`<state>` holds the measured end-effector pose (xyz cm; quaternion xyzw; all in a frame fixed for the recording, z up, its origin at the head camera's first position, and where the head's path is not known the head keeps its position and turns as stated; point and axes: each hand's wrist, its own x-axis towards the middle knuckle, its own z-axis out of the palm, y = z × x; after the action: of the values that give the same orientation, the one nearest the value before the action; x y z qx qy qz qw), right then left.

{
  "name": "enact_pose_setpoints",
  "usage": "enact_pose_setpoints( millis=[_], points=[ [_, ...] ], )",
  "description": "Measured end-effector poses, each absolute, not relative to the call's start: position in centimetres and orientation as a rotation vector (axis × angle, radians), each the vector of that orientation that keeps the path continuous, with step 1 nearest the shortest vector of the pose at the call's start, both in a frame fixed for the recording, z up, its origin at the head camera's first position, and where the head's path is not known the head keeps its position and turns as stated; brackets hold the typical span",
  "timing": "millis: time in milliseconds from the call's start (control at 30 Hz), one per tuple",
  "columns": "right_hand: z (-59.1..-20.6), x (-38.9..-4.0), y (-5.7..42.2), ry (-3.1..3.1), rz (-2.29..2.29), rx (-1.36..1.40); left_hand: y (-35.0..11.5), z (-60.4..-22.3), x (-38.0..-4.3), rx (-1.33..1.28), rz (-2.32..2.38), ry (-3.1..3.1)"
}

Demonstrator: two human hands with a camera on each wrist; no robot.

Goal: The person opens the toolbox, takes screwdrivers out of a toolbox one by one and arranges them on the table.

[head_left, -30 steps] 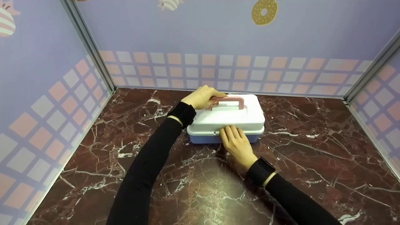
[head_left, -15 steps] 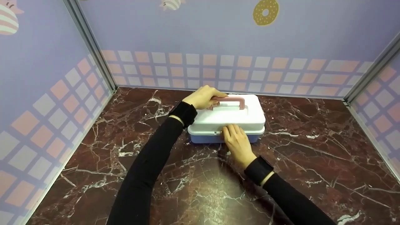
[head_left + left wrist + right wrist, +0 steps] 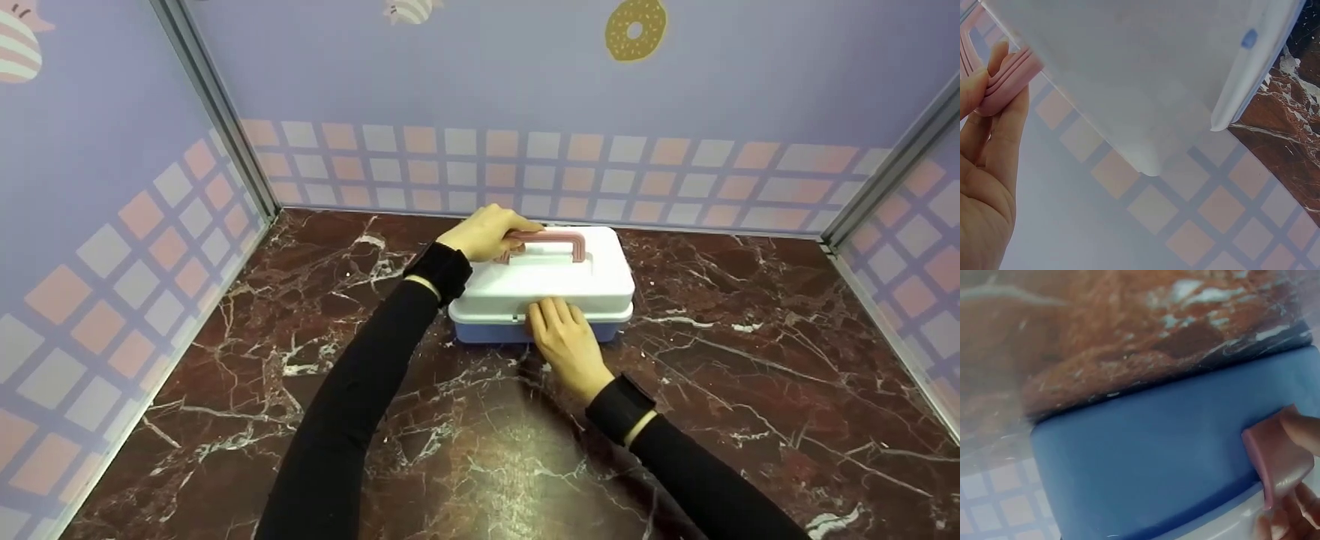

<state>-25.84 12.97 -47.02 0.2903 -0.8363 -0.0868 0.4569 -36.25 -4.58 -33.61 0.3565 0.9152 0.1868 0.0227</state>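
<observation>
A storage box with a white lid [image 3: 544, 283] and a blue base [image 3: 491, 334] stands upright near the back wall, its lid down. On top, my left hand [image 3: 489, 234] grips the left end of the raised pink handle [image 3: 561, 238]; in the left wrist view, fingers and thumb wrap that handle [image 3: 1012, 84]. My right hand [image 3: 568, 343] is at the middle of the box's front. Its thumb and fingers pinch the pink latch [image 3: 1278, 453] in the right wrist view, with the fingertips by the lid's edge. From the head view, this hand hides the latch almost entirely.
The box rests on a dark red marbled tabletop [image 3: 465, 450]. A purple back wall [image 3: 450, 82] with pink and white squares rises just behind it. Side walls with grey metal corner posts [image 3: 217, 105] stand left and right.
My right hand has shifted slightly at the box's front, its wrist turning a little to the left. My left hand stays on the handle, and the box has not visibly moved.
</observation>
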Motion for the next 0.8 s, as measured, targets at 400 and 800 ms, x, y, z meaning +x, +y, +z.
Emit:
enact_pose_setpoints(
  millis=[400,800],
  points=[
    [-47.9,-26.4,12.8,-2.042,-0.295,0.713,-4.5,-33.8,-36.1,1.103,0.574,2.840],
    [-46.9,-26.0,13.3,-2.090,-0.242,0.763,-4.6,-33.4,-36.2,1.166,0.581,2.820]
  ],
)
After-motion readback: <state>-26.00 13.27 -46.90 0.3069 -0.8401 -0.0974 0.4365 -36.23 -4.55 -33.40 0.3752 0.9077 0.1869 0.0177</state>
